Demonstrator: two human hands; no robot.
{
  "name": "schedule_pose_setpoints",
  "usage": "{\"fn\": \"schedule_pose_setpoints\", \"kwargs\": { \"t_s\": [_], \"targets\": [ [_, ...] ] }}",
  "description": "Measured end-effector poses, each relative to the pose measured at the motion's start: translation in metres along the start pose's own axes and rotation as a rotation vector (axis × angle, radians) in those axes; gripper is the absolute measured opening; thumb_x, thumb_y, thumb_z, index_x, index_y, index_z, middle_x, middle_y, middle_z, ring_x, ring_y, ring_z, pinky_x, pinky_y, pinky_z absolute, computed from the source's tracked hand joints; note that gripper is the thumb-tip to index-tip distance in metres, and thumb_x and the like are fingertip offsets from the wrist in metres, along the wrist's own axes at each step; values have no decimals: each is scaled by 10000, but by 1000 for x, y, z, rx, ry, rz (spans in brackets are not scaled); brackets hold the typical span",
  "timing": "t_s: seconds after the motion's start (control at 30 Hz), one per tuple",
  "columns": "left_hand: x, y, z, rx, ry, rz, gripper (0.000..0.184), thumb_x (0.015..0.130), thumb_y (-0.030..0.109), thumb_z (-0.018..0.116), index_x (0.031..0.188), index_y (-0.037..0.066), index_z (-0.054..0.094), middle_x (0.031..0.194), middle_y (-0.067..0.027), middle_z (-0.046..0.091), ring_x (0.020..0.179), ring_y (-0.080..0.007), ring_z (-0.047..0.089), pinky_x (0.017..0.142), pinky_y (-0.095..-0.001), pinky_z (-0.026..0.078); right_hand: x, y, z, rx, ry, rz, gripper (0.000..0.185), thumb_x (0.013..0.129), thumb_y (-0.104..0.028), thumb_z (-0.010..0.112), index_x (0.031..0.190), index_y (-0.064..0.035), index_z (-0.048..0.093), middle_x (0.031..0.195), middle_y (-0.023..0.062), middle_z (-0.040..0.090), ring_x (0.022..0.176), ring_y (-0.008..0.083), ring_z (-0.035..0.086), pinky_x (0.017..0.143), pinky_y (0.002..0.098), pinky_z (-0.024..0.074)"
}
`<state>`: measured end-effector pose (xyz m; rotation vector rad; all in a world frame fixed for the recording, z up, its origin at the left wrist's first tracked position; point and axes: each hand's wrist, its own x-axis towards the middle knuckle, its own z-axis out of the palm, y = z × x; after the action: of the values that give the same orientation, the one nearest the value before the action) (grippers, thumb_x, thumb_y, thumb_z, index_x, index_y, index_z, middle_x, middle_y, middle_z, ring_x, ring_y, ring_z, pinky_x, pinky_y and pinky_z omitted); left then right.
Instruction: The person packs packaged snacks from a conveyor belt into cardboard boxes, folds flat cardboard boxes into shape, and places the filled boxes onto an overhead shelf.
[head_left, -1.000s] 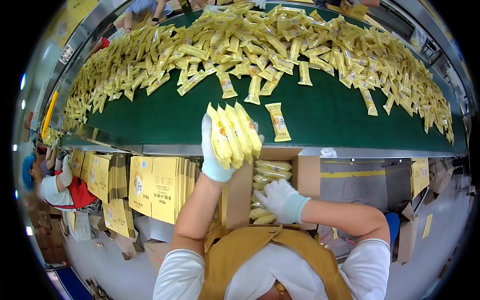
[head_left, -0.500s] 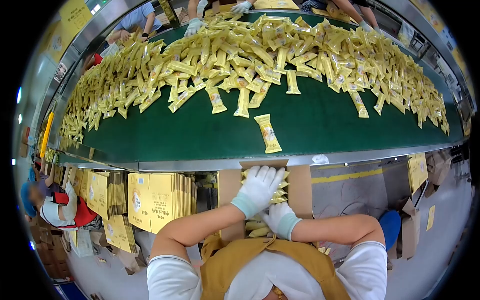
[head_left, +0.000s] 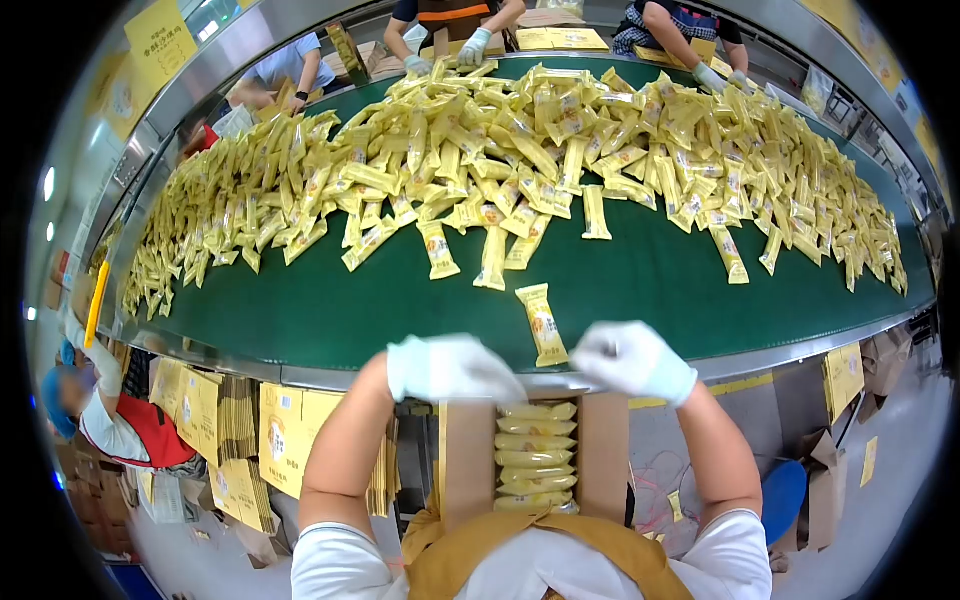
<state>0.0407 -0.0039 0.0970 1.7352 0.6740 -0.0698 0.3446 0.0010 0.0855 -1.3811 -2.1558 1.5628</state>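
Observation:
My left hand (head_left: 455,369), in a white glove and blurred by motion, is above the near left edge of the conveyor with fingers stretched to the right. Nothing shows in it. My right hand (head_left: 637,361), also gloved, has loosely bent fingers beside the belt's front edge and holds nothing visible. Between the hands, one yellow wrapped snack packet (head_left: 543,325) lies alone on the green belt. Below them stands an open cardboard box (head_left: 468,465), its flaps spread. Inside, several yellow packets (head_left: 535,459) lie stacked in a row.
A large heap of yellow packets (head_left: 480,150) covers the far half of the green conveyor belt (head_left: 400,315). Flattened yellow cartons (head_left: 290,430) stand at the left. Co-workers' gloved hands (head_left: 475,47) are across the belt. Another person (head_left: 130,420) is at far left. A blue stool (head_left: 785,490) stands right.
Both hands have lifted out of the box and moved forward and apart, toward the belt's edge. The packets in the box are now uncovered. The view has tilted up slightly.

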Motion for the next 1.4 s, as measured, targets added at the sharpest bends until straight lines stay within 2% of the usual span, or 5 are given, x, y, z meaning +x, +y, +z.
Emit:
{"fn": "schedule_pose_setpoints", "kwargs": {
  "t_s": [0.2,0.37,0.57,0.8,1.4],
  "targets": [
    [88,-110,-78,545,1257,-807,939,804,655,702,1498,78,442,1502,-242,460,1421,-367,411,1126,-435,396,110,36,66,-670,174,33,743,830,-472,730,1370,-30,471,1198,226,598,1116,384,618,951,456,520],
    [120,-113,-104,359,1118,-1031,1175,711,792,676,1573,87,301,1634,-287,165,1502,-431,231,1163,-574,279,159,20,1,-709,311,-172,211,860,-168,628,1047,-69,636,1121,180,596,1026,349,612,905,457,516],
    [140,-129,-80,685,1047,-810,702,794,529,721,1309,74,574,1558,-267,311,1376,-454,379,1108,-523,374,248,56,2,-810,400,-311,395,819,-179,696,1209,-147,646,1559,81,397,1339,315,462,1001,455,464],
    [47,-160,-46,788,829,-207,517,826,377,744,1225,73,618,1468,-209,448,1314,-395,475,1105,-442,409,165,46,6,-1078,234,-107,326,799,-255,744,1095,-148,659,1206,74,627,1188,299,552,923,419,491],
    [38,-101,12,349,1126,-588,559,850,365,727,1308,66,613,1167,-197,617,1105,-366,610,950,-432,521,94,110,-1,-969,483,-366,504,721,-394,849,1055,-52,690,1122,115,606,1045,303,591,906,398,498]
  ]
}}
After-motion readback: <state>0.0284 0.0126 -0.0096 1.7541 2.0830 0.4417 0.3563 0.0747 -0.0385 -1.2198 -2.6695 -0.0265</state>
